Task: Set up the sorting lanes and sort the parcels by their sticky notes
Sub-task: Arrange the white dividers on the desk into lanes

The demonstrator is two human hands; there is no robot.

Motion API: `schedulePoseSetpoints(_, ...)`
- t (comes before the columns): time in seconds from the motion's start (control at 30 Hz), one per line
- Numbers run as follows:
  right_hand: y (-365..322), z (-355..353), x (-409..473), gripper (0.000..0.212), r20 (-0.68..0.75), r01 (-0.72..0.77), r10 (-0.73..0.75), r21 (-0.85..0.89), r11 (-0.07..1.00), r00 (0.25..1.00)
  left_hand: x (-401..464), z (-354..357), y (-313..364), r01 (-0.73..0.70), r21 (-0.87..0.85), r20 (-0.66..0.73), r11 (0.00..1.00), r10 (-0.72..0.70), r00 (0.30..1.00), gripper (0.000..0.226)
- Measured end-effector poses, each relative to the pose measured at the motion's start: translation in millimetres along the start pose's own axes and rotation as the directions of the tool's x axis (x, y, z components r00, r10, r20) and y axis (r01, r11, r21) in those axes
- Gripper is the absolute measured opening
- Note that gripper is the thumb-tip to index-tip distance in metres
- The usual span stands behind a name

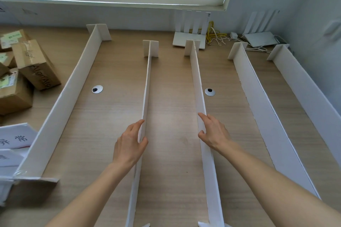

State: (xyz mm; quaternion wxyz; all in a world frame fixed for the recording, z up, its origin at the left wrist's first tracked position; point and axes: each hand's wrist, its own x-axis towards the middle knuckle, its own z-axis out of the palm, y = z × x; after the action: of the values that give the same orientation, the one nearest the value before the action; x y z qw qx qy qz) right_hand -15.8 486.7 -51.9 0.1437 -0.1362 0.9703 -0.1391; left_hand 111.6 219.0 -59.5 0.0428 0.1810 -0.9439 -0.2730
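Observation:
Several long white foam-board dividers stand upright on the wooden desk (171,134), forming lanes that run away from me. My left hand (130,145) holds the second divider (147,86), thumb on its right face and fingers on its left. My right hand (214,132) holds the third divider (198,79), thumb on its left face and fingers along its right. The leftmost divider (72,86) and two dividers (258,101) (306,88) on the right stand untouched. Brown cardboard parcels (35,64) with green sticky notes (12,36) are piled at the far left.
White paper label sheets (14,138) with printed characters lie at the left edge. Two white routers (190,39) (260,37) with yellow and white cables stand by the back wall. Two round cable grommets (97,89) (209,91) sit in the desk.

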Motion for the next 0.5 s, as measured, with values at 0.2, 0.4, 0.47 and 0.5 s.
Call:
schedulePoseSetpoints(0.2, -19.1, -40.9, -14.0, 0.065, -0.029, -0.009, 0.007, -0.077, 0.997, 1.000, -2.5, -53.0, 16.5, 0.011, 0.101, -0.052, 0.995, -0.006, 0.999, 0.056)
schedulePoseSetpoints(0.4, -69.2, -123.1, -26.3, 0.065, -0.077, 0.056, -0.063, -0.101, 0.993, 0.995, 0.5, -147.2, 33.0, -0.004, 0.174, -0.130, 0.985, 0.027, 0.991, 0.054)
schedulePoseSetpoints(0.47, -95.0, -158.1, -35.2, 0.067, -0.102, 0.083, -0.096, -0.123, 0.989, 0.990, -1.2, -186.7, 33.2, -0.016, 0.189, -0.161, 0.982, 0.047, 0.986, 0.053)
schedulePoseSetpoints(0.5, -108.4, -175.3, -39.8, 0.068, -0.120, 0.099, -0.117, -0.145, 0.984, 0.986, -2.0, -207.0, 32.5, -0.021, 0.193, -0.179, 0.981, 0.057, 0.982, 0.052)
